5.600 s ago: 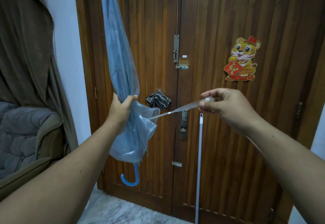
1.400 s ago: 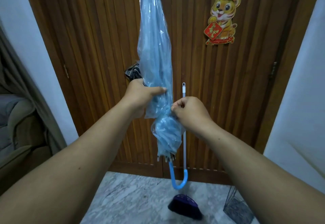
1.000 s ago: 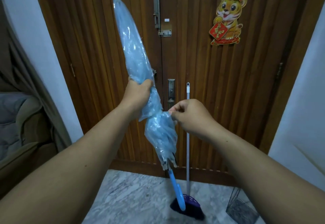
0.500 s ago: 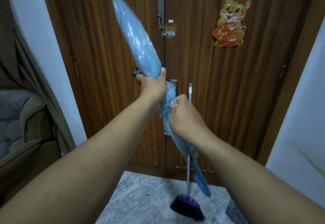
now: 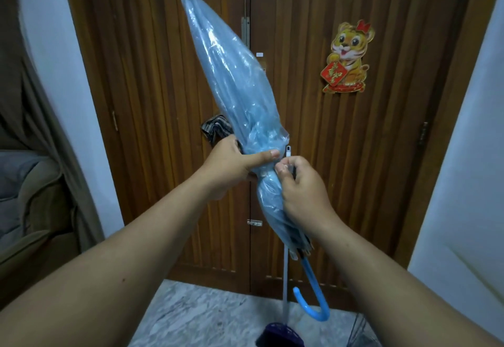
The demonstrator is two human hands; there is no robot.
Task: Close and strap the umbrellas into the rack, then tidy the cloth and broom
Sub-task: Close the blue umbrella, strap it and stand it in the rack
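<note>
Before the door, left hand (image 5: pixel 231 168) grips the folded umbrella (image 5: pixel 240 87) — right hand (image 5: pixel 297 183) pinches its strap; wrap snugly, then fasten.

Left hand (image 5: pixel 230 165) grips furled blue umbrella (image 5: pixel 237 84), tilted; right hand (image 5: pixel 302 185) pinches at its waist; broom (image 5: pixel 285 273) behind.

Head camera, single wide-angle view: worn on the person, it faced forward and slightly down toward a wooden double door (image 5: pixel 313 155) at close range, with both forearms reaching in from the bottom edge and marble floor (image 5: pixel 204 316) below.
</note>
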